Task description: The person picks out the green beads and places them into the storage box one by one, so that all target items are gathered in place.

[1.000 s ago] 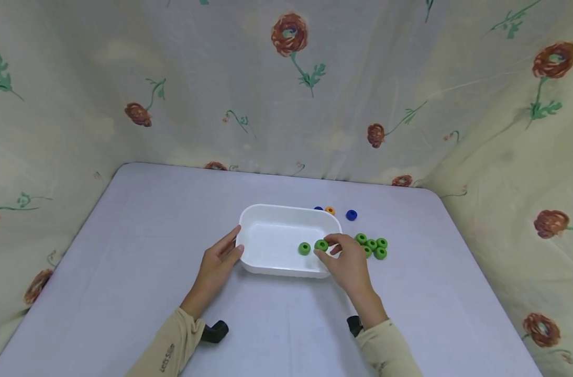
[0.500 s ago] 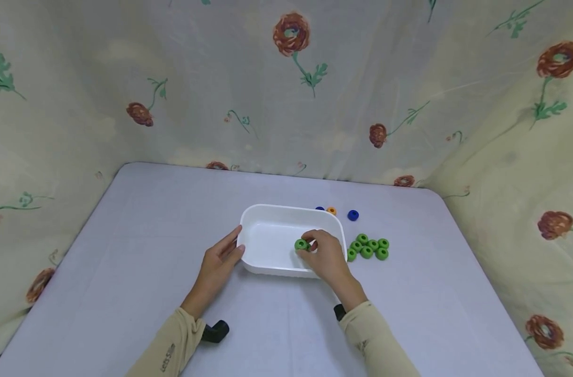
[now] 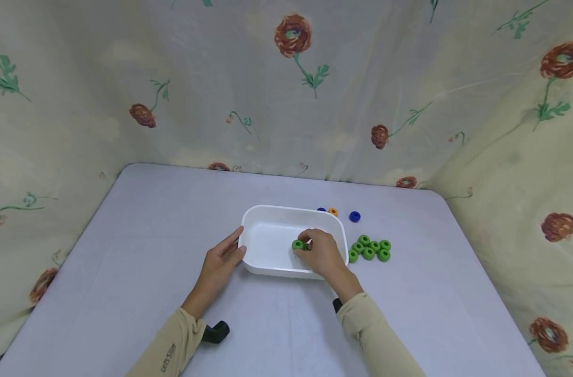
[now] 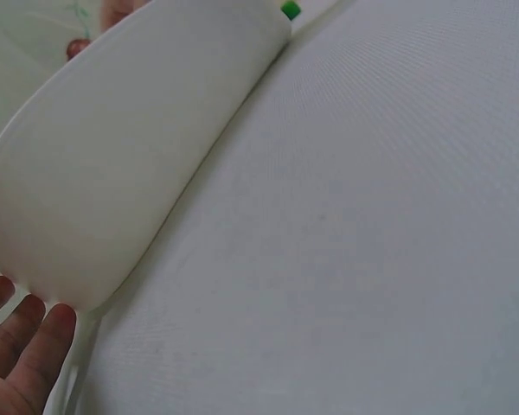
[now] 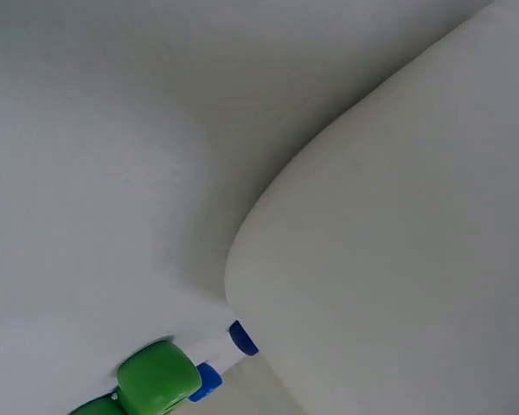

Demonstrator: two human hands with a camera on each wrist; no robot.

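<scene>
- Green ring [image 3: 297, 245]: inside the tray [image 3: 267, 248], pinched between the right hand's [image 3: 321, 252] thumb and fingers, a hold that suits something small.
- Left hand [image 3: 219, 265]: spread against the tray's left end, presumably steadying it.
- Other green rings [image 3: 368, 255]: clustered just right of the tray, seemingly for easy reach.
- Blue rings [image 3: 354, 217], orange ring [image 3: 333, 212]: by the tray's far right corner, perhaps set apart by colour.

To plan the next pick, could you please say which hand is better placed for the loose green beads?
Probably the right hand: it is nearer the loose beads, though it must first release the bead it pinches. The left hand is across the tray from them.
</scene>
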